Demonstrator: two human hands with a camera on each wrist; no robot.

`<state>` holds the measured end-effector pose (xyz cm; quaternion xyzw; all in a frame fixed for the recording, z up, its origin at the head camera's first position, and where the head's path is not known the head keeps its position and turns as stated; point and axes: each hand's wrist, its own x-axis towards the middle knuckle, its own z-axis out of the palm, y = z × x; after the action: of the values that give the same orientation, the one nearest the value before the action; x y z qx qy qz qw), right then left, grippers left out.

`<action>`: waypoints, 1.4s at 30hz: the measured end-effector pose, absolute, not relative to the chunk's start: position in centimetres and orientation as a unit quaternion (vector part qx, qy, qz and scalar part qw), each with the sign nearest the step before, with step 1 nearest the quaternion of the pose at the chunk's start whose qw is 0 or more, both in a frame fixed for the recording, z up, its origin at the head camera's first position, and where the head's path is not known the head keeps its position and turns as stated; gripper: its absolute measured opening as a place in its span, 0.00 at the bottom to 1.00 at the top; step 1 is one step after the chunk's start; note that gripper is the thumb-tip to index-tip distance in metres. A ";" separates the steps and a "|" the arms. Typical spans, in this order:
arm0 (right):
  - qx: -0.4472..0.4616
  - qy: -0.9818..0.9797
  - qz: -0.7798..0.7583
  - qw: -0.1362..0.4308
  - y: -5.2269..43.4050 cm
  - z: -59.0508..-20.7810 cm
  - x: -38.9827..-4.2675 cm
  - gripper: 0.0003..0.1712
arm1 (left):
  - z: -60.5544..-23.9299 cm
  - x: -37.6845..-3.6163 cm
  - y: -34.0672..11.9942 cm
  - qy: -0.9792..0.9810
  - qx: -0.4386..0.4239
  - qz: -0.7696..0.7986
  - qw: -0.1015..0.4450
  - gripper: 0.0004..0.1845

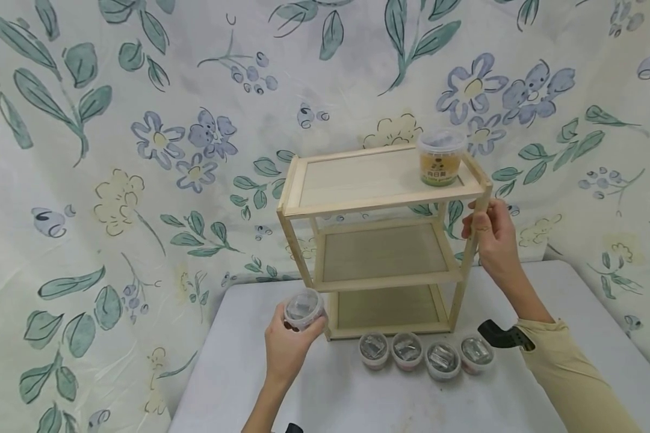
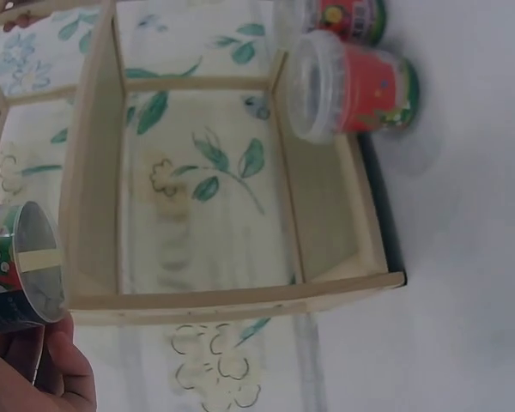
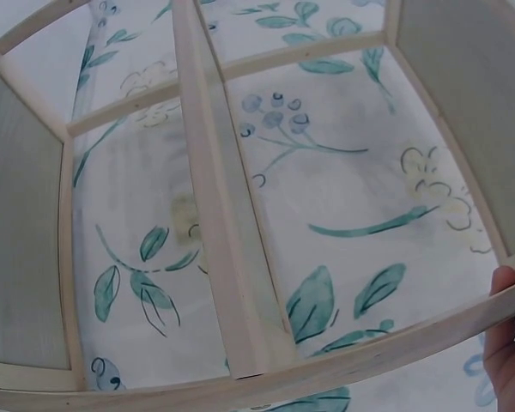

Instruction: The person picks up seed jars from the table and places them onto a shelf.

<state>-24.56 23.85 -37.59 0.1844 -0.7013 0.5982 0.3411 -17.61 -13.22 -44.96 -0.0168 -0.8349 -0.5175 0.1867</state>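
Floral cloth backdrop (image 1: 141,150), pale with green leaves and blue flowers, hung behind and to both sides of the work area. White table (image 1: 574,300) below it.

Three-tier wooden rack (image 1: 381,198) upright at the rear middle of the table, open at front and sides. Yellow-labelled cup (image 1: 440,157) with clear lid standing at the right end of the top shelf. Middle and bottom shelves seen bare in the head view.

Right hand (image 1: 493,237) wrapped around the rack's front right post just under the top shelf, thumb toward the camera, fingers curled behind the wood. Fingertip (image 3: 508,343) visible against the frame edge in the right wrist view.

Left hand (image 1: 289,346) closed around a small lidded cup (image 1: 303,310), raised off the table just left of the rack's bottom front corner. Same cup (image 2: 17,266) seen tilted beside the rack base in the left wrist view, thumb beneath it.

Row of four small lidded cups (image 1: 425,355) on the table directly in front of the rack, close together, lids up.
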 end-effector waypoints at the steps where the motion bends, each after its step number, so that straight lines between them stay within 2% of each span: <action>1: 0.186 -0.701 0.598 0.342 23.8 -37.6 -24.6 0.15 | -44.8 -17.6 -13.3 -0.834 -0.018 -0.519 0.187 0.31; 12: 0.191 -0.693 0.606 0.341 23.8 -37.6 -24.5 0.15 | -43.1 -17.8 -13.3 -0.839 -0.044 -0.507 0.192 0.31; 21: 0.185 -0.698 0.602 0.339 23.8 -37.5 -24.5 0.16 | -39.1 -18.4 -13.7 -0.842 -0.081 -0.485 0.222 0.34; 27: 0.179 -0.699 0.605 0.335 23.8 -37.5 -24.5 0.15 | -36.6 -18.4 -13.6 -0.843 -0.096 -0.479 0.223 0.32; 33: 0.181 -0.696 0.609 0.334 23.7 -37.5 -24.4 0.15 | -33.9 -18.1 -13.2 -0.847 -0.131 -0.451 0.249 0.31; 42: 0.184 -0.697 0.604 0.340 23.7 -37.5 -24.4 0.15 | -30.9 -18.6 -12.7 -0.853 -0.156 -0.437 0.239 0.33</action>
<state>-24.36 23.67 -37.54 0.1844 -0.6965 0.6041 0.3405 -18.60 -12.70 -30.89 -0.1560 -0.8530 -0.4371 0.2389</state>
